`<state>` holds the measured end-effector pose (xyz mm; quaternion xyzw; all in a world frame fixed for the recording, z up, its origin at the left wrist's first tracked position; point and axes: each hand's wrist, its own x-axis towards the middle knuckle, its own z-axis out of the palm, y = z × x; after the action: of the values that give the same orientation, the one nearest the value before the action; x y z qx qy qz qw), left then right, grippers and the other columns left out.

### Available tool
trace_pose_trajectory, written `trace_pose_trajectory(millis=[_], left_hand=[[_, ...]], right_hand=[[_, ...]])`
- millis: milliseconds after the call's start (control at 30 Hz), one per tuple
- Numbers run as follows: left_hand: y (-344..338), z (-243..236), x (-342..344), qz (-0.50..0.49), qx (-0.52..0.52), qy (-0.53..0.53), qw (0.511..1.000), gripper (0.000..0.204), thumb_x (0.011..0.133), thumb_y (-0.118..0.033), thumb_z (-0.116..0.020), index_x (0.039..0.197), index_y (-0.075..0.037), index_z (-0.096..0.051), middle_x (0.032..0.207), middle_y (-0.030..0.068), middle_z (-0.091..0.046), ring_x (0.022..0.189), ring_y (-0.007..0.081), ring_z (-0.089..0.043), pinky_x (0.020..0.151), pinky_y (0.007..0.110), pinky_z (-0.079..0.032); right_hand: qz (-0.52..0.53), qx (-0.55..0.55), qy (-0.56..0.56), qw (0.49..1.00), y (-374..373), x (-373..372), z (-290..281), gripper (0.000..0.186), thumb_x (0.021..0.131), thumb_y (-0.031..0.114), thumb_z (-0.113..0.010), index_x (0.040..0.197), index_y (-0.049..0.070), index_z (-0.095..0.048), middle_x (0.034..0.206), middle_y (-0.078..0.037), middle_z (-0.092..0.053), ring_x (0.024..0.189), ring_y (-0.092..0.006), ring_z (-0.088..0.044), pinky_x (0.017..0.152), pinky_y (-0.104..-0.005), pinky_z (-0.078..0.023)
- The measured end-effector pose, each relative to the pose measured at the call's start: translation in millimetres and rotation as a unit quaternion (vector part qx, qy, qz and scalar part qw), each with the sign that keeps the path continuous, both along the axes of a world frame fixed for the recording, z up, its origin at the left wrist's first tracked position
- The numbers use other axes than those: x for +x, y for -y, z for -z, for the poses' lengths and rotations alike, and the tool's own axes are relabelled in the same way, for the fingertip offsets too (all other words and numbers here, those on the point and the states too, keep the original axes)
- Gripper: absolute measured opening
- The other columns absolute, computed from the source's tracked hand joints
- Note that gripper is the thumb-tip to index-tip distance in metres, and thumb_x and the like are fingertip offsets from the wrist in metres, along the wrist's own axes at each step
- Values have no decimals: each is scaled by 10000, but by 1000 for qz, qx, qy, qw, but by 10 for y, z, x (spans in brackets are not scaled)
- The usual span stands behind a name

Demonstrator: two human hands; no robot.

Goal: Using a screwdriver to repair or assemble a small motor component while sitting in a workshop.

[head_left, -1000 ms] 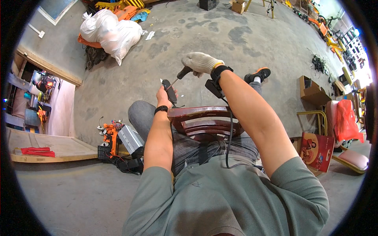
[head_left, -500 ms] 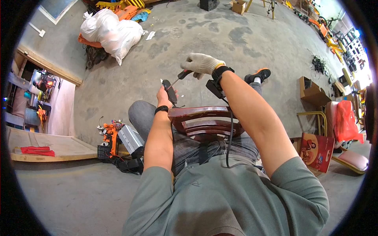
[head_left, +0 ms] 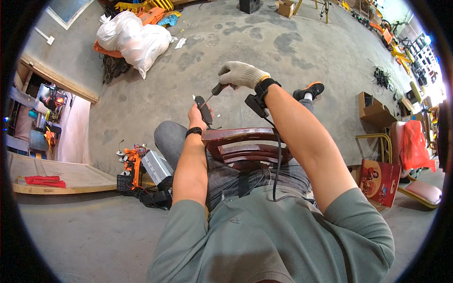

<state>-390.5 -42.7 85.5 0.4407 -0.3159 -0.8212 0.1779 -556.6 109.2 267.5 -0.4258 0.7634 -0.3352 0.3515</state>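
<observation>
My left hand [head_left: 194, 113] grips a small black elongated part [head_left: 203, 111] upright above the wooden chair back [head_left: 238, 134], over my lap. My right hand [head_left: 240, 74], in a pale knitted glove, is closed on the dark handle of a screwdriver [head_left: 219, 88]. The metal shaft slants down to the black part; exactly where its tip sits is too small to tell. A black strap and small box [head_left: 256, 100] are on my right wrist, with a cable running toward my waist.
Orange-and-silver electronics [head_left: 155, 165] lie beside my left leg, near a low wooden board [head_left: 66, 174]. White sacks [head_left: 134, 40] are piled at the back left. At the right are cardboard boxes [head_left: 373, 111], a red printed box [head_left: 380, 183] and chairs with a red bag [head_left: 413, 144].
My gloved right hand has shifted a little on the screwdriver and risen slightly since half a second ago. My left hand and the black part look unmoved.
</observation>
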Motion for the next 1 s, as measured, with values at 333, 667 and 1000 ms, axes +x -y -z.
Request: trace_pose_trajectory(millis=[333,667,1000], left_hand=[[8,19,-3,-5,10,2,1000,439,977,-398,-296,990,-48,-561,899,115,-593,749,310,-622,638,476,-484],[18,37,-6,-1,0,4,1000,440,982,-400,-298,1004,-45,-558,899,116,-586,743,309,-621,636,469,-487],[25,42,-4,3,4,-3,1000,442,980,-405,-298,1012,-43,-550,916,124,-581,760,313,-620,651,475,-484]], right_hand=[[-4,74,58,996,-7,53,-78,378,814,306,-530,909,-51,-610,745,-103,-598,575,-159,-594,545,-277,-516],[-91,54,-58,993,39,9,-23,334,856,228,-485,1075,-16,-549,842,-104,-614,588,-164,-603,546,-285,-528],[-19,-10,-2,1000,16,49,-12,490,774,270,-607,1147,-40,-537,838,-95,-628,590,-158,-563,577,-293,-504]])
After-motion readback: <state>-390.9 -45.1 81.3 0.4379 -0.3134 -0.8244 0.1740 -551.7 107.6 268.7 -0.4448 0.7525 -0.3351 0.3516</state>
